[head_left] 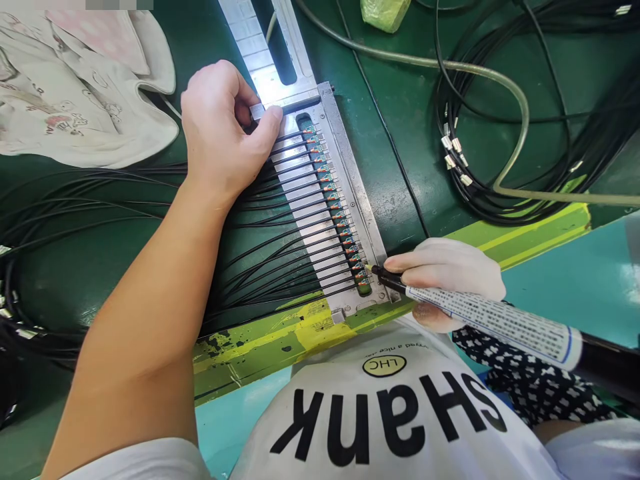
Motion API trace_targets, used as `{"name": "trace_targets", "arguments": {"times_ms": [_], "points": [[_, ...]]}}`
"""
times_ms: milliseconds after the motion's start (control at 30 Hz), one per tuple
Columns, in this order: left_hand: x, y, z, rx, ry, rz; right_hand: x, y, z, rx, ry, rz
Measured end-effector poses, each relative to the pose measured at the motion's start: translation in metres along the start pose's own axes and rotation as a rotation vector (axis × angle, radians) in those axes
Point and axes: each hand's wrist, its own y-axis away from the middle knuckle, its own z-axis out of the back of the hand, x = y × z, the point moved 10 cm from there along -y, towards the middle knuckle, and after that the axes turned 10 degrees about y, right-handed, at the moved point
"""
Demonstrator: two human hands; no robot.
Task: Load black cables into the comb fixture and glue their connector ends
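A metal fixture (313, 250) lies slanted across the table, holding a row of black cables (300, 220) whose stripped ends meet small green circuit pieces (331, 193) in its long slot. My bare left hand (227, 127) grips the fixture's left side near its upper part, thumb on top and the other fingers curled at the edge. In my gloved right hand (445, 273) is a marker pen (495, 320) with a black front and a white printed barrel. Its pale tip is at the lower circuit pieces, near the fixture's front end; whether it touches them I cannot tell.
Coiled black cables (480, 200) with metal connectors lie at the right, and more cables (20, 293) at the left. A clear hose (520, 100) runs across the green table (370, 133). White printed cloth (100, 100) lies upper left. Yellow tape (270, 337) marks the table's front edge.
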Motion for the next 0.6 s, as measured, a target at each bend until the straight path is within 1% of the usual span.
{"name": "trace_targets", "arguments": {"times_ms": [300, 433, 600], "points": [[0.0034, -0.0002, -0.003, 0.015, -0.008, 0.02, 0.002, -0.0009, 0.0002, 0.033, 0.001, 0.04], [0.0012, 0.0, -0.0021, 0.006, -0.011, 0.006, 0.0028, -0.0009, -0.004, 0.12, -0.008, 0.049], [0.0009, 0.0001, -0.0005, -0.007, -0.016, 0.002, 0.003, -0.0006, 0.0021, 0.061, -0.024, 0.03]]}}
